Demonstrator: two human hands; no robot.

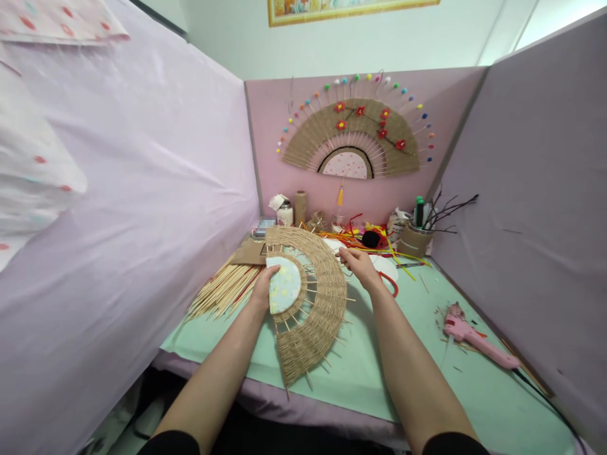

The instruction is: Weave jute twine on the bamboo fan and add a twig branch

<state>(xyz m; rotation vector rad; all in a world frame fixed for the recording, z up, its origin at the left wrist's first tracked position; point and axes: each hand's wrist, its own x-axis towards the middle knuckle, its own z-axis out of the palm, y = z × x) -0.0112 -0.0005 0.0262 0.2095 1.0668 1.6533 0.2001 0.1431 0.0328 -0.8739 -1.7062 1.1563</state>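
Observation:
A half-round woven fan (329, 284) of tan twine over thin sticks is held up on its side, curved rim to the right. Bare stick ends poke out past that rim. At the fan's straight edge, my left hand (263, 287) grips the pale blue, yellow-patterned half-circle (286, 287), thumb on its face. Beside the upper right rim, my right hand (358, 262) is closed in a pinch on a thin strand of twine, a loop of which hangs beneath the fingers. The strand's far end is hard to make out.
A bundle of thin sticks (227, 287) lies left. Red-handled scissors (389, 284) rest right of the fan; a pink glue gun (478, 338) lies farther right. Jars, pipe cleaners and a twig-filled can (415, 240) line the back. A finished fan (351, 129) hangs on the panel.

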